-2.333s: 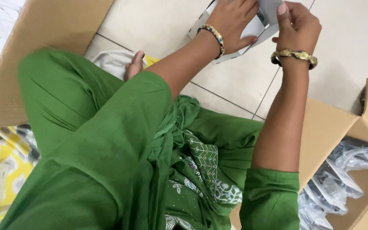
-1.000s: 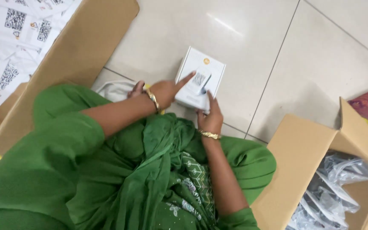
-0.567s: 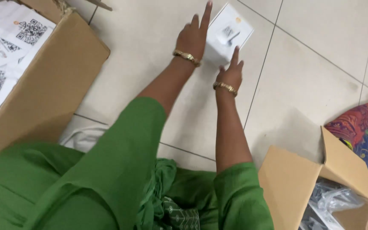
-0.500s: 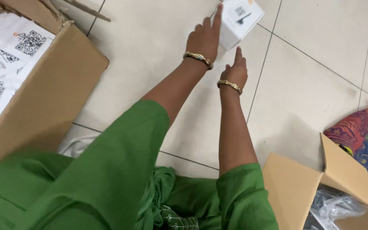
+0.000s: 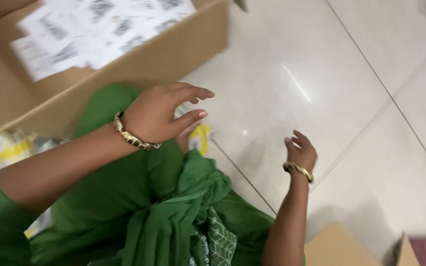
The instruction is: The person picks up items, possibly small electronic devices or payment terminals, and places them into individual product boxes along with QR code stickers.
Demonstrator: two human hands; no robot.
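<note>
Currently, in the head view, both hands are empty. The left hand (image 5: 156, 116) hovers with fingers loosely spread beside the cardboard box (image 5: 173, 54), directly above a yellow-and-white packet (image 5: 199, 139) lying on the floor (image 5: 321, 74) at the edge of the green garment (image 5: 173, 216). The right hand (image 5: 299, 153) is open, low over bare tile. The box contains white printed sheets (image 5: 94, 24). No item is gripped; judged from this, the packet is not yet picked up.
</note>
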